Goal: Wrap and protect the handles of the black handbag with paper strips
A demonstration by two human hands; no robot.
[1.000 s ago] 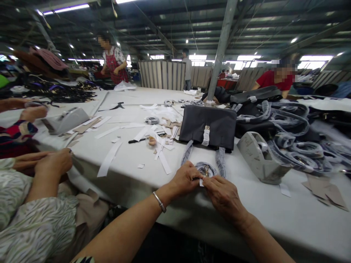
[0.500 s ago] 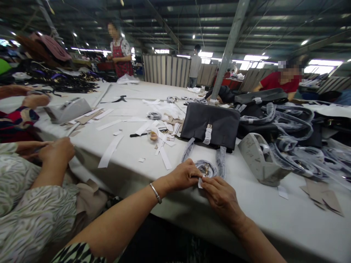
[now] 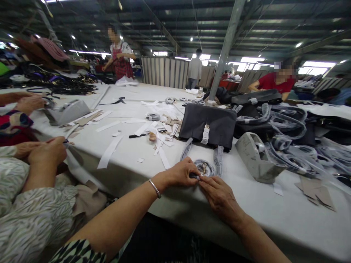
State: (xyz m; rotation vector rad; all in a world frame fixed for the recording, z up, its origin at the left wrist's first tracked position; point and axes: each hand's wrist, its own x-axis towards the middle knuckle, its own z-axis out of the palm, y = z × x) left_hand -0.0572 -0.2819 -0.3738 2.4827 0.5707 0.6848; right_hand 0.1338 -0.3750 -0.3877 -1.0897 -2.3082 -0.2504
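Note:
Close to the table's front edge my left hand (image 3: 182, 172), with a metal bangle at the wrist, pinches a small dark strip (image 3: 194, 176). My right hand (image 3: 219, 193) meets it fingertip to fingertip, closed at the strip's whitish end; most of the strip is hidden by fingers. Just behind them lies a coiled strap in clear wrap (image 3: 207, 168) with a gold snap hook (image 3: 204, 167). Beyond it rests a black handbag (image 3: 208, 124) with a wrapped buckle (image 3: 206, 134), its two plastic-wrapped handle ends (image 3: 218, 160) reaching toward me.
A grey tape dispenser (image 3: 256, 157) stands right of the bag, beside piled wrapped straps (image 3: 298, 157) and bags. Paper strips (image 3: 109, 150) and scraps litter the table (image 3: 131, 157). At left, co-workers' hands (image 3: 48, 151) work near another dispenser (image 3: 70, 111). A metal post (image 3: 226, 51) rises behind.
The white flap that hung below my fingertips no longer shows, and the dark strip is now visible in my left hand. The view has shifted slightly.

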